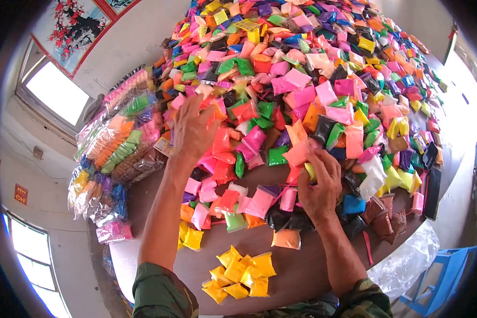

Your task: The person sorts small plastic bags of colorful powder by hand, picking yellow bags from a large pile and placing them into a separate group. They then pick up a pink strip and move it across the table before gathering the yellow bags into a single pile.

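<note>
A heap of small, soft, clear-wrapped packets in many colours point(297, 95) covers most of the brown table. My left hand point(193, 127) reaches over the heap's left side, fingers apart above pink and red packets, with nothing visible in it. At the heap's front edge, my right hand point(321, 185) has its thumb and fingers around a small yellow packet point(310, 171), which is partly hidden. Beside those fingertips is a salmon-pink packet point(297, 153). Between my forearms, a small separate pile of yellow packets point(241, 273) lies near the table edge.
Bundled bags of packets point(119, 143) are stacked at the left. A lone orange packet point(286, 239) lies in front of the heap. A pink strip point(368, 248) is on the table's right. Clear plastic sheeting point(408, 257) hangs beside a blue stool point(440, 278).
</note>
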The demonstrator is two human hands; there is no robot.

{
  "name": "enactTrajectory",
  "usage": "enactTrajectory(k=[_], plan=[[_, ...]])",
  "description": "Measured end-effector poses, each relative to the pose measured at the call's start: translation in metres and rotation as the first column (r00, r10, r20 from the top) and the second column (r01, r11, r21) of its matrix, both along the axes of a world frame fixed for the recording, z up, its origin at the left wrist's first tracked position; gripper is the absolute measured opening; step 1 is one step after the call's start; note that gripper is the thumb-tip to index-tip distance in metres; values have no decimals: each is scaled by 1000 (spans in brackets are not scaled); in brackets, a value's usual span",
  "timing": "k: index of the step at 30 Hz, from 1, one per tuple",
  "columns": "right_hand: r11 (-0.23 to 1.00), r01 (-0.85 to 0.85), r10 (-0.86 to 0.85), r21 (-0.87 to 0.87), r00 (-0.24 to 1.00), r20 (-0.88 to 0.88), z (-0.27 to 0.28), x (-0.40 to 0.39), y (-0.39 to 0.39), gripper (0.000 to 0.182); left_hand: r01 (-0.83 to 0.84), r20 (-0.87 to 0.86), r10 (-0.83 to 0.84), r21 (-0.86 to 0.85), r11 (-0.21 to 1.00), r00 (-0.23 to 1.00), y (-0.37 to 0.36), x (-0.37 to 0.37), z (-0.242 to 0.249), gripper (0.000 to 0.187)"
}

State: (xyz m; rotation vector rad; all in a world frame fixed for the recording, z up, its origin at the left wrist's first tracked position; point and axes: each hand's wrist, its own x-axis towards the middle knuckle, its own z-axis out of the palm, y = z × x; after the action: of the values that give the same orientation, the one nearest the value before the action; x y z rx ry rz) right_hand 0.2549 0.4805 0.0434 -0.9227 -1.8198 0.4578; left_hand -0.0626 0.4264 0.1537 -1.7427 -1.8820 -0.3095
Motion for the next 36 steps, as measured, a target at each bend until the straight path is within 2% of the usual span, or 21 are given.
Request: enactTrajectory(k=[4,7,10,13,14,16,19,20,23,26,29,30,31,32,33,34,36], plan=[[1000,2,-2,2,1000,-5,-2,0,-1,41,79,-60,-95,-218,973,994,10,27,-24,27],[1000,1,-1,14,1000,-8,-4,0,2,40,-73,-189,22,-265,962,982,22,21,-56,22],[1000,-5,6,17,1000,-22,-4,-1,2,39,-29,-118,2,-224,974,993,31,17,-56,21],[1000,-6,6,18,999,-37,-4,0,3,38,110,271,-105,-5,994,957,25,12,-30,17],[1000,-5,6,22,999,-38,-2,0,2,38,96,454,-89,7,995,886,20,16,-21,18],[999,-6,7,38,999,-38,-1,-1,2,38,52,759,-52,24,998,649,1,29,1,18],[998,-12,14,57,999,-32,-1,0,3,37,28,985,18,-23,999,170,-14,31,4,27],[998,-18,20,52,999,-31,-1,0,3,37,31,996,17,-20,999,87,-22,34,5,29],[998,-21,23,51,999,-39,-1,-1,1,36,3,986,-2,2,1000,169,-34,29,-7,28],[998,-16,20,68,999,-49,-3,0,2,36,1,939,116,-123,992,324,-46,19,-12,28],[998,-10,13,65,999,-50,-6,1,2,37,-130,694,309,-300,945,650,-49,27,-10,29],[998,-8,11,61,999,-47,-6,1,2,38,-196,659,354,-304,932,663,-47,37,-11,37],[998,-8,11,58,999,-45,-6,0,2,38,-149,518,217,-171,974,828,-44,46,-12,37],[999,-15,16,39,999,-36,-3,1,1,41,-70,331,81,-47,996,940,-40,55,-13,38],[999,-12,13,42,999,-35,-4,1,1,41,36,114,-43,58,998,993,-35,65,-16,39],[999,-9,11,46,999,-34,-5,1,1,41,98,299,-85,-27,995,951,-30,76,-21,44],[998,-7,9,57,999,-36,-4,0,2,41,247,286,-202,-132,960,937,-10,112,-34,45]])
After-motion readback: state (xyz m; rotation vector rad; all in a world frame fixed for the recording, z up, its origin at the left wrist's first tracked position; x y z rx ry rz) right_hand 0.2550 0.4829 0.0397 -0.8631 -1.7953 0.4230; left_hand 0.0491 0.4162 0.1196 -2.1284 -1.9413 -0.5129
